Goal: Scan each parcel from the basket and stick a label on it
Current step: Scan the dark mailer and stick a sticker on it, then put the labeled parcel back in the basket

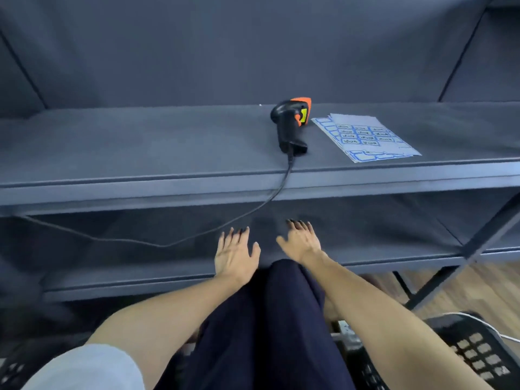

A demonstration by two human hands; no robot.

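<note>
The person's left hand (235,253) sits near 6 o'clock with its fingers spread wide and holds nothing. Just beside it, the right hand (301,241) is also spread wide and bare. Up at 12 o'clock the scanner (291,125) lies on the shelf (140,147), untouched. At 1 o'clock the label sheet (365,137) lies flat; its writing is too small to read. At 4 o'clock is the black basket (475,350). No parcel shows, so fetching one looks like the next step.
</note>
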